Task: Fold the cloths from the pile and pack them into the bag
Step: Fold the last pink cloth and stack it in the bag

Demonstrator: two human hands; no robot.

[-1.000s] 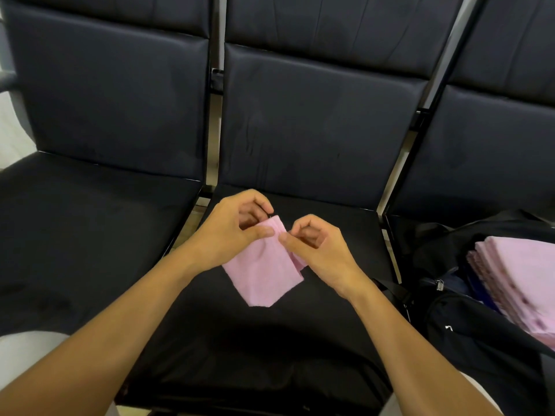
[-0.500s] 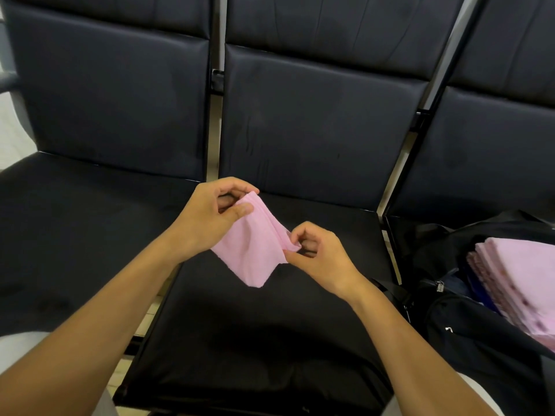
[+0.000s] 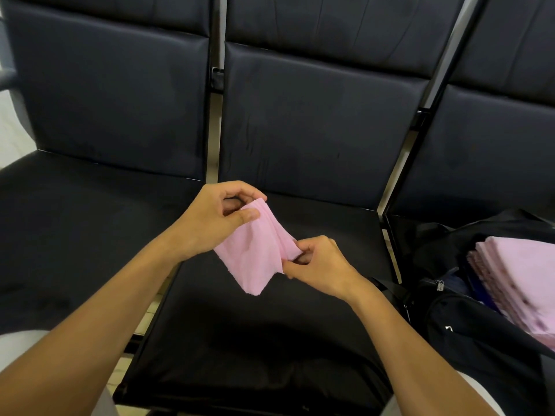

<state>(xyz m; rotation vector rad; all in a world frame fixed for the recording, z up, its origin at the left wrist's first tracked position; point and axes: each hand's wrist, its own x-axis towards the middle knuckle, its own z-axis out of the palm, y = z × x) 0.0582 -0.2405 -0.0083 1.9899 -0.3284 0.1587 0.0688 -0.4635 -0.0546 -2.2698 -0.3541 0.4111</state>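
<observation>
Nearest to us, our right hand (image 3: 318, 265) pinches the lower right corner of the pink cloth (image 3: 255, 250), thumb against curled fingers. Our left hand (image 3: 216, 217) pinches the upper corner in the same way, so each grip is pressed together on the cloth. The cloth hangs between the two hands, above the middle seat (image 3: 270, 340) and not resting on it.

We judge that the fold can go wrong here. Several layers show at the upper corner, and if one pinch loosens, the layers may slide apart and the cloth may open again. The free lower point hangs with no support, so the edges may not line up when we lay it down. To the right, the black bag (image 3: 468, 340) is well apart from the hands, and the stack of folded pink cloths (image 3: 519, 283) in it leans a little; a careless placing could disturb it.

Compared with one second ago, the hands are now farther apart: the left is higher, the right is lower, and the cloth is stretched on a diagonal between them.
</observation>
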